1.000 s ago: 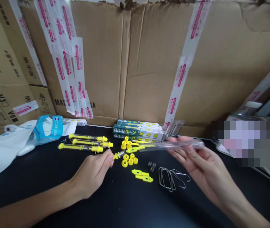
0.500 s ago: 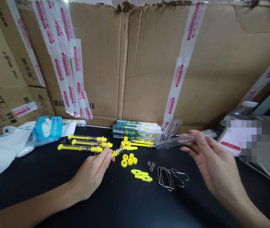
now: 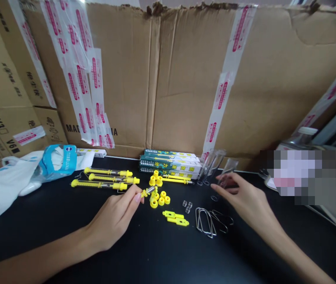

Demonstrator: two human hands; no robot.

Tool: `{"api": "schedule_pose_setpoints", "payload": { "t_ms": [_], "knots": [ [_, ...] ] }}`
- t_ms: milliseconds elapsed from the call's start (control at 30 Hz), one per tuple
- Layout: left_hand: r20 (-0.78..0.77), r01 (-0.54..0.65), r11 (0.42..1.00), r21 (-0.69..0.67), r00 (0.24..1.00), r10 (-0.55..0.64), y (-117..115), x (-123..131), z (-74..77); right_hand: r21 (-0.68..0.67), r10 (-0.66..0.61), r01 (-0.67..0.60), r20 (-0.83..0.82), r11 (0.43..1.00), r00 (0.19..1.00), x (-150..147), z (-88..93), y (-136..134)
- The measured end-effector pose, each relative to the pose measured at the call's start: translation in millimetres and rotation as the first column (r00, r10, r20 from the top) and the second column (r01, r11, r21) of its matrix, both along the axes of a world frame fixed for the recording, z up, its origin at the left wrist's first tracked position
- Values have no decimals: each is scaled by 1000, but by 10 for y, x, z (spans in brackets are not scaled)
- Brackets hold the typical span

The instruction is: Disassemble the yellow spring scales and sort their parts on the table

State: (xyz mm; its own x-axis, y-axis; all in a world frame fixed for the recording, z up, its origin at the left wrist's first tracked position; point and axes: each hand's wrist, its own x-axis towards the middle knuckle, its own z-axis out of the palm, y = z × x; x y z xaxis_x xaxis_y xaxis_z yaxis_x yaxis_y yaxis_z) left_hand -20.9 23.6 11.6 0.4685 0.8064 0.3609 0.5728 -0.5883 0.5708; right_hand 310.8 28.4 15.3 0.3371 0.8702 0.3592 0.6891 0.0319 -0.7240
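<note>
My left hand (image 3: 123,209) is closed in a pinch on a yellow plastic rod with a metal spring (image 3: 150,191), its spring end pointing right and away from me. My right hand (image 3: 243,193) has its fingers round a clear plastic tube (image 3: 228,166). That tube stands tilted, its lower end at the tabletop. Just left of it are other clear tubes (image 3: 213,163). Small yellow caps (image 3: 162,201) lie beyond the rod, partly behind it. Two flat yellow pieces (image 3: 177,219), several wire hooks (image 3: 207,223) and small clear rings (image 3: 188,207) lie between my hands.
Yellow spring scales (image 3: 105,179) lie at the left, near a blue-and-white plastic packet (image 3: 58,161). Printed boxes (image 3: 170,163) are stacked at the back, with thin yellow rods (image 3: 176,179) before them. A tall cardboard wall (image 3: 185,86) closes off the black table's far side.
My right hand has moved left and down, turning the clear tube from nearly level to steeply upright at the table beside the other tubes. My left hand has barely moved.
</note>
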Motion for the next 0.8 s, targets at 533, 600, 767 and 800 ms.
{"api": "schedule_pose_setpoints", "payload": {
  "t_ms": [533, 600, 767, 800],
  "knots": [
    [-236, 235, 907, 350, 959, -158, -61, 33, -35, 13, 50, -49, -53, 999, 997, 61, -228, 183],
    [-254, 242, 897, 371, 955, -153, -62, 37, -38, 10, 31, -31, -51, 999, 998, 67, -242, 187],
    [-250, 232, 896, 379, 958, -143, -51, 38, -39, -43, -25, 24, -16, 999, 1000, 112, -246, 190],
    [-245, 229, 897, 380, 959, -141, -51, 38, -38, -60, -37, 36, -4, 998, 999, 124, -249, 193]
  ]
}}
